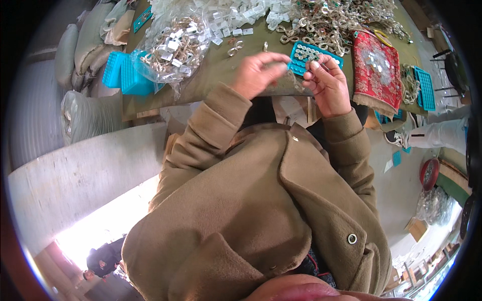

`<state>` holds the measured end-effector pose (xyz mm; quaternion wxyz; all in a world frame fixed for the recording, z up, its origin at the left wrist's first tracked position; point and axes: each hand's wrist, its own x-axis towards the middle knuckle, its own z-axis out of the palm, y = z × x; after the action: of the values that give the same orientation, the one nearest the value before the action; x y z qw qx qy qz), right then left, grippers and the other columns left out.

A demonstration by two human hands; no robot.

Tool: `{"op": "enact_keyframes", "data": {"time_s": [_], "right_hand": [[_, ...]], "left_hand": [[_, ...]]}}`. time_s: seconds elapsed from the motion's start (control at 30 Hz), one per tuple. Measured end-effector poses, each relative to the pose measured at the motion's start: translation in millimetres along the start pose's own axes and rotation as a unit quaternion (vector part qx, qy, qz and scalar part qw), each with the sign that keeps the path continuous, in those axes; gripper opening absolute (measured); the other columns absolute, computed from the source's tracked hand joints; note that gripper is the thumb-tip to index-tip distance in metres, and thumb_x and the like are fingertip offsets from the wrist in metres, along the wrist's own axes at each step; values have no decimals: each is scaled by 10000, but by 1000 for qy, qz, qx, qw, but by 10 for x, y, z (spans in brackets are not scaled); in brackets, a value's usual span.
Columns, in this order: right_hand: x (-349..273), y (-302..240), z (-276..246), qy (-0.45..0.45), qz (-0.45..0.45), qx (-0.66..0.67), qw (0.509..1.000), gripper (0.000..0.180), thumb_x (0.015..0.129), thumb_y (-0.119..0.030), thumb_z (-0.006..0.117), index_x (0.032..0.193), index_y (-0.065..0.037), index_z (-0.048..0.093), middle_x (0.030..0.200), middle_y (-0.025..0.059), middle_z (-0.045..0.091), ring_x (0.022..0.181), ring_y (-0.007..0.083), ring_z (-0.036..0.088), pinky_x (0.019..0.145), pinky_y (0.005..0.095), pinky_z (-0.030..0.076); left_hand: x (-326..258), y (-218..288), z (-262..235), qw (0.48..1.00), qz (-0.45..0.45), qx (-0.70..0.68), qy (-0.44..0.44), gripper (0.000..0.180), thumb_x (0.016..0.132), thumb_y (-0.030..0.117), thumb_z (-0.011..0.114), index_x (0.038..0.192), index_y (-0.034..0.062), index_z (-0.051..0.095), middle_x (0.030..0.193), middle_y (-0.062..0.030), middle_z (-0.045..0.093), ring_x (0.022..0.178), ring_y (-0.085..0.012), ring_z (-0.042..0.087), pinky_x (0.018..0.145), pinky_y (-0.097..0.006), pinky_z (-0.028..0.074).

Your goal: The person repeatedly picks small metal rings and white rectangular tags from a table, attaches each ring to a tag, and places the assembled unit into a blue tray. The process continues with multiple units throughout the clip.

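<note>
Over the table's near edge, my right hand (pixel 329 86) is closed in a pinch, with a thin, clear cord (pixel 295 80) hanging beside its fingertips. The piece at the fingertips is small and partly hidden. My left hand (pixel 257 75) is to its left, slightly smeared by motion. Its thumb and forefinger point toward the right hand and come close together; whatever is between them is too small to make out. Just beyond both hands lies a blue tray (pixel 299 67) holding several small, round, whitish pieces in rows.
Clear bag (pixel 175 50) of coiled cords and white pieces sits left, by blue trays (pixel 135 75). White blocks (pixel 231 20) and tangled cords (pixel 321 22) cover the back. A red patterned cloth (pixel 374 75) with yellow-handled scissors (pixel 382 37) lies right. A person's leg (pixel 437 135) shows beyond.
</note>
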<state>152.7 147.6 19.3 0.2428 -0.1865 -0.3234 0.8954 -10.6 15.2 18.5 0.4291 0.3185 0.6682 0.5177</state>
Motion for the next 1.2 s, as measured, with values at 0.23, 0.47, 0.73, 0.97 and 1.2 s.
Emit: {"op": "enact_keyframes", "data": {"time_s": [0.23, 0.47, 0.73, 0.97, 1.2], "right_hand": [[-38, 71, -76, -3, -15, -44, 999, 75, 930, -25, 564, 965, -79, 527, 804, 10, 537, 656, 100, 537, 596, 255, 456], [-29, 102, -147, -17, -17, -47, 999, 66, 913, -16, 588, 941, -62, 550, 801, 5, 563, 630, 99, 554, 581, 245, 467], [-56, 155, -120, -18, 3, -73, 997, 70, 897, -31, 609, 906, -72, 554, 768, 0, 571, 614, 73, 531, 547, 223, 432], [-46, 178, 34, -4, 15, -151, 988, 83, 868, -57, 649, 850, -62, 569, 745, -33, 553, 645, 46, 490, 576, 201, 372], [140, 241, 379, -9, 13, -102, 995, 81, 870, -91, 643, 854, -34, 587, 742, -14, 566, 657, 60, 499, 612, 206, 375]], "left_hand": [[300, -410, -574, 821, 114, 450, 333, 190, 822, 132, 646, 1008, 105, 677, 916, -103, 637, 830, -312, 634, 753, -396, 525], [416, -491, -334, 930, 177, 213, 243, 189, 851, 174, 691, 1001, 58, 696, 887, -86, 681, 696, -160, 673, 635, -284, 535], [801, -363, -782, 778, 198, 513, 304, 201, 838, 126, 640, 1030, 97, 695, 961, -95, 651, 819, -298, 644, 733, -387, 531], [630, -338, -750, 810, 161, 478, 300, 236, 831, 129, 671, 1056, 66, 638, 981, -89, 649, 803, -267, 654, 696, -374, 538], [0, -213, -298, 918, 19, -391, 67, 230, 907, 76, 628, 1133, 34, 628, 967, -42, 671, 852, -129, 651, 721, -263, 559]]}}
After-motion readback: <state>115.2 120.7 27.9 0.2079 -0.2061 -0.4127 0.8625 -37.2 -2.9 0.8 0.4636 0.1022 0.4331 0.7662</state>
